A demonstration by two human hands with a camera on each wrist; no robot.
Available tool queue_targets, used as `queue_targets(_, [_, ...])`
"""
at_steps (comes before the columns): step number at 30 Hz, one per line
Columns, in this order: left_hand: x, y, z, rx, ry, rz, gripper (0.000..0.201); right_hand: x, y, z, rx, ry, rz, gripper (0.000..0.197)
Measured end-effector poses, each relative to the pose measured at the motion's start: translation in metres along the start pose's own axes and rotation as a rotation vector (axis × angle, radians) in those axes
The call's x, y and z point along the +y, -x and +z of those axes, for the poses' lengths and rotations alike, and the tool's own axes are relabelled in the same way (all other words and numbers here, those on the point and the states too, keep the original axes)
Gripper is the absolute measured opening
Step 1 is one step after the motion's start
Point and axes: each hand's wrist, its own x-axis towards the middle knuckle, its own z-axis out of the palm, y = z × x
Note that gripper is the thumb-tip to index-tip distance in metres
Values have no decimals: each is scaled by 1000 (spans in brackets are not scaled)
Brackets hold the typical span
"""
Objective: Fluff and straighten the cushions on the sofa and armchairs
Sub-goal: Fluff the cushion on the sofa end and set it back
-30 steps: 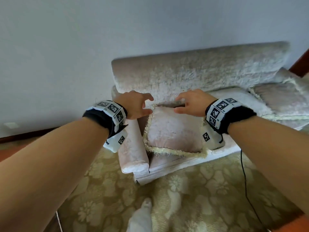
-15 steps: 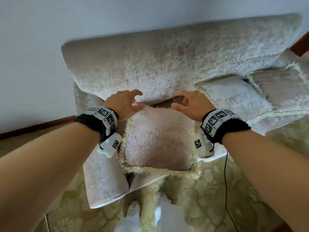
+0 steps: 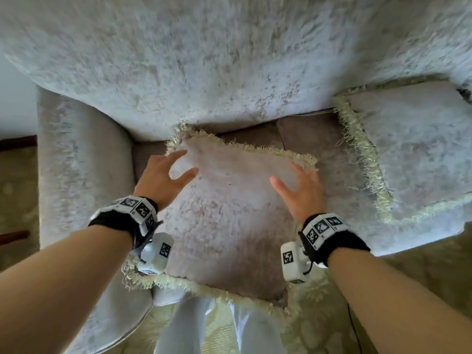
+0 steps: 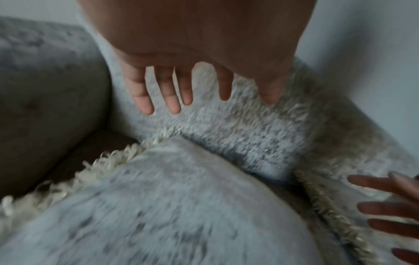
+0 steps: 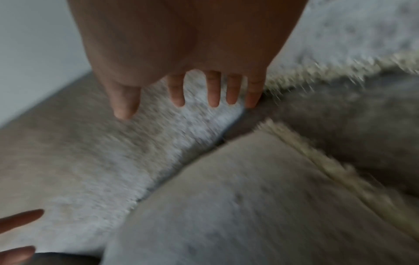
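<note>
A square pale pink-grey cushion (image 3: 227, 215) with a cream fringe lies flat on the sofa seat, its near edge hanging over the seat front. My left hand (image 3: 167, 175) hovers over its far left corner with fingers spread. My right hand (image 3: 301, 185) hovers over its far right part, fingers also spread. Neither hand holds anything. In the left wrist view the left hand (image 4: 199, 86) hangs above the cushion (image 4: 170, 206) and the sofa back. The right wrist view shows the right hand (image 5: 192, 91) above the cushion (image 5: 249, 206), blurred.
The sofa back (image 3: 229, 60) fills the top of the head view, and the left armrest (image 3: 81, 162) stands beside the cushion. A second fringed cushion (image 3: 413, 149) lies on the seat to the right. Patterned carpet (image 3: 319, 315) and my white-trousered legs (image 3: 186, 328) are below.
My head has come much closer over the sofa. Both hands have moved from the cushion's far edge onto the space above its top face, and their fingers have spread.
</note>
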Motion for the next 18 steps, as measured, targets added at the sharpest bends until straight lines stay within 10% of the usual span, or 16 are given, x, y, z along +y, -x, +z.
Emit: queue_targets(18, [-87, -67, 98, -122, 226, -211, 130, 94, -39, 114, -18, -75, 293, 107])
